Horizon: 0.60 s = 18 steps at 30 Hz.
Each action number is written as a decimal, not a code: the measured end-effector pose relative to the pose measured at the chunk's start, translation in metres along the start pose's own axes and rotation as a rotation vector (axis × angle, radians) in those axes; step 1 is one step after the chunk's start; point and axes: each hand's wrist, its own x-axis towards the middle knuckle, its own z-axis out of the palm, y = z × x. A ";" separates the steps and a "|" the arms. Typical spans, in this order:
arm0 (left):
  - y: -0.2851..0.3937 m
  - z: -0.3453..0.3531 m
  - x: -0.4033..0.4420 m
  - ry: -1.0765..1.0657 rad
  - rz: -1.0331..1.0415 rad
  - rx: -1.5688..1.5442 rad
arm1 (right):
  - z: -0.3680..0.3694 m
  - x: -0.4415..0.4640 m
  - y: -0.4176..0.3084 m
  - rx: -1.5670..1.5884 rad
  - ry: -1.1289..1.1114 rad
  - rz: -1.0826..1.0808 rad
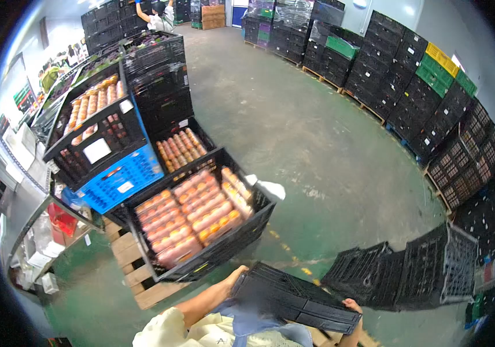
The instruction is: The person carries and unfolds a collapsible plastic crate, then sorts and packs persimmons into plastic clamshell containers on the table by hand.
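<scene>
Left hand, right hand, both gripping the flat crate just off the near edge of the packed crate!

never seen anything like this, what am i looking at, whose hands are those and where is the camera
There is no robot here: these are a person's bare hands. The single picture comes from a camera worn on the head, looking forward and down. The left hand and right hand hold a black plastic piece, perhaps a folded crate. Ahead, an open black crate holds rows of packed orange round items, too blurred to name surely. A wooden pallet shows below it, and more black crates stand to the right.
</scene>
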 end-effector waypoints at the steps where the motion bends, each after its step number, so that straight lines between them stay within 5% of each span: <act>1: -0.013 0.016 -0.009 0.007 -0.009 -0.031 | 0.012 -0.026 -0.011 -0.082 0.295 -0.048; 2: -0.024 0.029 -0.013 0.014 -0.013 -0.055 | 0.011 0.028 -0.028 -0.082 0.235 -0.083; 3: 0.079 0.056 0.028 0.051 -0.005 -0.008 | 0.012 0.081 -0.047 -0.080 0.175 -0.117; 5: 0.115 0.112 0.072 -0.012 -0.023 0.022 | -0.031 0.126 -0.116 -0.098 0.087 -0.127; 6: 0.112 0.125 0.083 0.015 -0.037 0.015 | -0.012 0.113 -0.136 -0.191 0.047 -0.331; 9: 0.152 0.178 0.137 0.081 0.042 0.035 | -0.056 0.180 -0.178 -0.193 -0.012 -0.277; 11: 0.176 0.221 0.168 0.133 0.148 0.051 | -0.088 0.265 -0.222 -0.040 -0.020 -0.065; 13: 0.186 0.226 0.209 0.237 0.044 0.040 | -0.116 0.307 -0.238 0.126 0.013 0.219; 14: 0.194 0.238 0.224 0.231 0.029 0.009 | -0.078 0.321 -0.279 0.082 0.174 0.057; 15: 0.206 0.264 0.219 0.118 0.089 -0.062 | -0.069 0.339 -0.300 0.076 0.244 0.131; 18: 0.244 0.307 0.250 0.327 0.194 -0.055 | -0.100 0.431 -0.341 -0.016 0.036 0.149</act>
